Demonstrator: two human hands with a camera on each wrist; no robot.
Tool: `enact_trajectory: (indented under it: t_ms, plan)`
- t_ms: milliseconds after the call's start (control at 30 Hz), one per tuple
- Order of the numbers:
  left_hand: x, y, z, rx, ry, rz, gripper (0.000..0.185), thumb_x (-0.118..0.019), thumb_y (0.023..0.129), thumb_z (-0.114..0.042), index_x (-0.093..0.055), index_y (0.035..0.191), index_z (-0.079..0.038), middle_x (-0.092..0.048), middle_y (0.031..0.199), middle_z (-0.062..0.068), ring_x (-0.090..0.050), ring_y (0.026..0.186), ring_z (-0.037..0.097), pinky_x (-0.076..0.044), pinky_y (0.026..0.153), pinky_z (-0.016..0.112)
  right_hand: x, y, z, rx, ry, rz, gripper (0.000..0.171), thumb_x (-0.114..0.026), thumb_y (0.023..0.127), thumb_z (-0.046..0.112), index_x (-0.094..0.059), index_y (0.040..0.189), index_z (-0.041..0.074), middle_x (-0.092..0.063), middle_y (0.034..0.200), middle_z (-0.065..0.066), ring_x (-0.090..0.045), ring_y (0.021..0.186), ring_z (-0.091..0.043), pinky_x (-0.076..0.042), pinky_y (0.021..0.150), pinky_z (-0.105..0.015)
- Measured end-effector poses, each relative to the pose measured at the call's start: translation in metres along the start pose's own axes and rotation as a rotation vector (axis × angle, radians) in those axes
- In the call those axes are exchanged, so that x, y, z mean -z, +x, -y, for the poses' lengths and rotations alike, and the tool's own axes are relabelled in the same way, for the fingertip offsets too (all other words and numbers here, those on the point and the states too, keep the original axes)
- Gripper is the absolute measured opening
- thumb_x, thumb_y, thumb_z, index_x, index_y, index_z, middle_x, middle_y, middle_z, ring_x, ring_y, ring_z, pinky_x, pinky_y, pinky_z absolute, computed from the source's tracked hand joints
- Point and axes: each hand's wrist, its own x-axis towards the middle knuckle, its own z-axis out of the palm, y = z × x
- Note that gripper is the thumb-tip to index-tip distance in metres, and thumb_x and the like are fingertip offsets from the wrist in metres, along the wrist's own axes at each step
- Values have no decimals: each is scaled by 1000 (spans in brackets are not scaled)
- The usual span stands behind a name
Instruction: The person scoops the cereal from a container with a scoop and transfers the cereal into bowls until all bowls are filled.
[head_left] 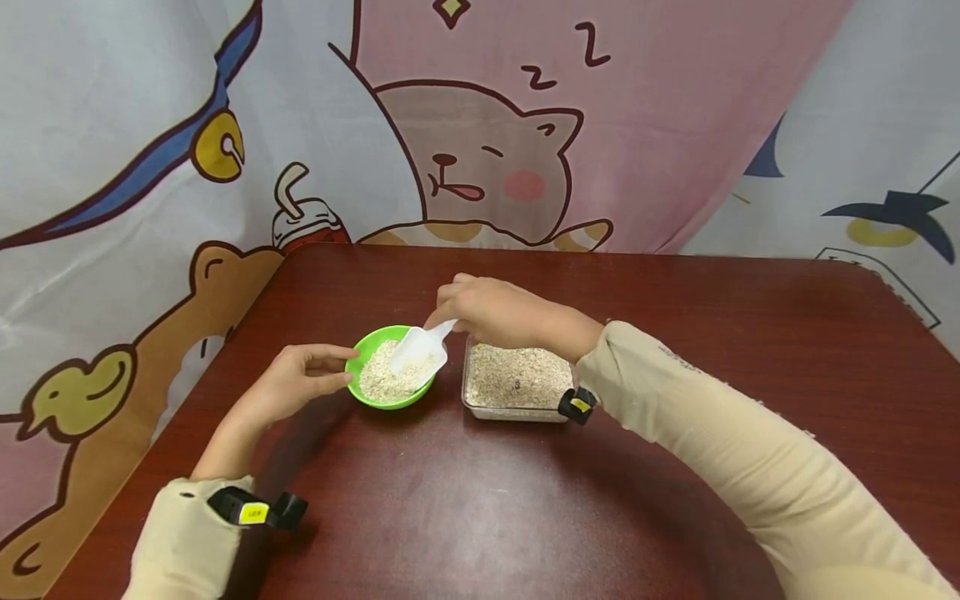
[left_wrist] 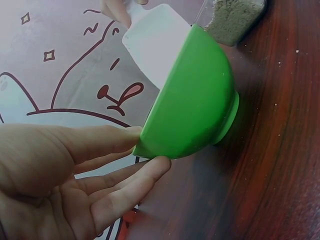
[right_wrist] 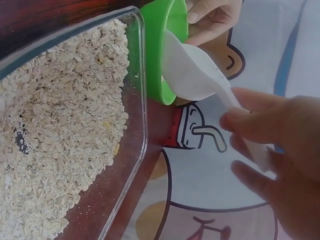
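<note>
Filling the far side of my feed hangs a cartoon-printed cloth (head_left: pixel 487 179), with the dark red-brown surface (head_left: pixel 465 508) in front of it. I've got a clear tub (head_left: pixel 517 414) mid-surface, oat flakes (head_left: pixel 517 375) spread inside, and just to its left, not touching, the green bowl (left_wrist: pixel 195 100), upright, more flakes in it. My left hand (head_left: pixel 296 379) is at the bowl's left rim, thumb and fingers pinching the edge. My right hand (head_left: pixel 498 310) is above the tub's far left corner, fingers grasping the handle of the white scoop (right_wrist: pixel 192 70). That scoop tilts left, blade over the bowl's right side, some flakes on it.
</note>
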Motion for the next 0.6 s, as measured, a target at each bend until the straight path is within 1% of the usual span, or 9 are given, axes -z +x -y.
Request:
enact_trajectory:
  t_ms: [67, 167, 367, 500, 600]
  plan:
    - [0, 0, 0, -1, -4, 0, 37, -65, 84, -6, -57, 116, 10, -63, 101, 23, -62, 86, 22, -49, 68, 23, -1, 1, 0, 15, -29, -16, 41, -63, 79, -9, -68, 111, 16, -59, 93, 6, -47, 85, -14, -39, 70, -23]
    - [0, 0, 0, -1, -8, -1, 37, -65, 84, -6, -57, 116, 10, -63, 102, 24, -62, 86, 22, -49, 68, 23, -1, 1, 0, 29, -68, -36, 47, -66, 73, -11, -67, 112, 16, -60, 94, 6, -47, 86, -15, -39, 71, -24]
    - [-1, 0, -1, -1, 0, -5, 37, -65, 84, -6, -57, 116, 10, -63, 101, 24, -62, 86, 23, -49, 68, 23, 0, -1, -1, 59, -141, -66, 55, -81, 62, -2, -67, 113, 13, -61, 97, 4, -48, 89, -17, -40, 76, -26]
    - [0, -1, -2, -1, 15, -7, 37, -66, 84, -6, -57, 116, 10, -62, 101, 24, -62, 85, 23, -49, 68, 23, 0, -3, -3, 85, -170, -106, 53, -84, 61, 5, -67, 111, 10, -62, 96, 1, -48, 88, -19, -40, 77, -28]
    - [0, -1, -2, 3, 28, -11, 37, -66, 83, -6, -57, 115, 10, -62, 101, 24, -62, 86, 24, -49, 68, 23, 1, -5, -5, 86, -179, -128, 52, -84, 62, 8, -67, 111, 10, -62, 97, 1, -48, 88, -19, -40, 77, -28]
